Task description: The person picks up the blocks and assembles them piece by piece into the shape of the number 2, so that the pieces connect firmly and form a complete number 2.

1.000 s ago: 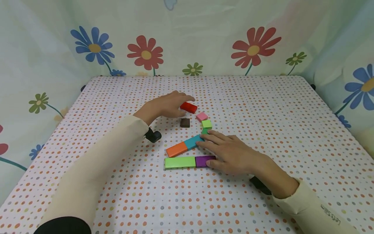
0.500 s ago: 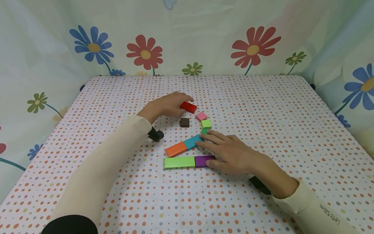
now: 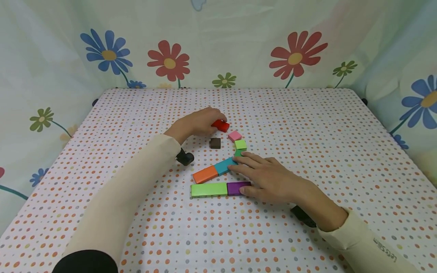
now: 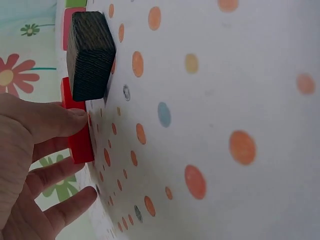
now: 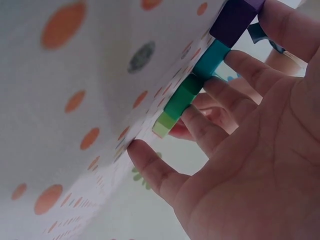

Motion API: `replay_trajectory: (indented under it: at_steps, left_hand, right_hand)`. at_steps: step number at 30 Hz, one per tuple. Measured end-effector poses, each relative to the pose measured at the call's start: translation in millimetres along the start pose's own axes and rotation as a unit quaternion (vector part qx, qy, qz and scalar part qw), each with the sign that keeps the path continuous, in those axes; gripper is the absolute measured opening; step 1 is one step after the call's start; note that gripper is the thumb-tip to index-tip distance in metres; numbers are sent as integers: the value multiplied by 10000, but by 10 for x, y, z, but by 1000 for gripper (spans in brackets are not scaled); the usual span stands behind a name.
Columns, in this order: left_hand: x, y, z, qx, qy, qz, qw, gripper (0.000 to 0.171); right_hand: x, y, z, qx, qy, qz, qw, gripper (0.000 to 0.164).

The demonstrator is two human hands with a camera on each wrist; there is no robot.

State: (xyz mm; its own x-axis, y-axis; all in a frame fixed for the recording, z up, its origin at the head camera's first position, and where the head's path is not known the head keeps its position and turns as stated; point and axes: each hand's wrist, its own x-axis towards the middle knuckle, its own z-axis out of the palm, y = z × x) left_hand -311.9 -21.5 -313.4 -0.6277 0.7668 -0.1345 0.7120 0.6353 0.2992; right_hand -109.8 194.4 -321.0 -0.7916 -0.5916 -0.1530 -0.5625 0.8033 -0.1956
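The counter (image 3: 307, 125), draped in a dotted cloth, fills the lower two thirds of the head view, with flowered fabric walls behind it. Across it reach two cream sleeves.

The right hand (image 3: 273, 178) lies flat at centre, fingers straight and spread. Its fingertips rest on the right end of the teal block (image 3: 226, 165) and against the dark green block (image 3: 238, 152), while the thumb presses the right end of the purple block (image 3: 236, 187). It has not moved in the last second.

The left hand (image 3: 196, 122), just above centre, now curls over the red block (image 3: 221, 125). A second ago its fingers lay straighter beside the block; now they bend down over the near end, and the wrist view shows the thumb (image 4: 60, 122) pressed on the block's face. By my judgement the hand has gone from touching to taking hold, so the red block seems about to leave the cloth.

Of the blocks, the long light green bar (image 3: 209, 189) is largest, lying end to end with the purple one at lower centre. Above it the orange block (image 3: 205, 174) joins the teal one in a slanted line. Smaller squares follow: the light green square (image 3: 240, 144), the pink square (image 3: 235, 135), and the dark brown square (image 3: 215, 143), which stands apart just below the left hand.
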Motion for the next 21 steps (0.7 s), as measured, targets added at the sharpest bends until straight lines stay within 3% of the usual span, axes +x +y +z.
replay_trajectory:
  at_steps: [21]
  left_hand:
    - [48, -22, 83, 270, 267, -154, 9992, 34]
  right_hand:
    - [-17, 4, -13, -21, 29, -24, 10000, 65]
